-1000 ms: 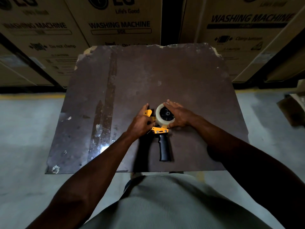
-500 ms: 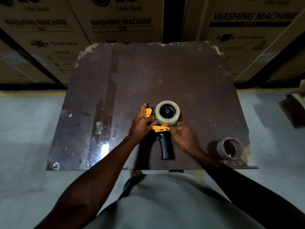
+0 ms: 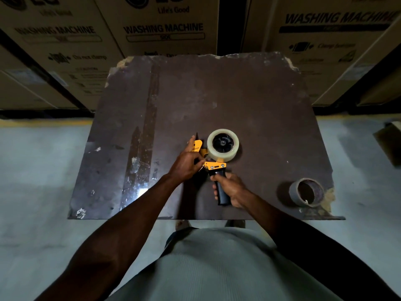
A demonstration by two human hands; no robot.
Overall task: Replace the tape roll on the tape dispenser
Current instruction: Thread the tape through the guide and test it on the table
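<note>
A yellow tape dispenser with a black handle lies on the dark table. A full roll of clear tape sits on its black hub. My left hand grips the yellow front part of the dispenser beside the roll. My right hand is wrapped around the black handle. An empty brown cardboard core stands near the table's front right corner, apart from both hands.
Large washing-machine cartons stand right behind the table's far edge. A shiny strip of old tape runs down the table's left side. The front right corner is chipped. A grey floor lies on both sides.
My right hand left the tape roll and moved back to the handle, where it now grips. The cardboard core came into view at the right. My left hand stayed on the dispenser's front.
</note>
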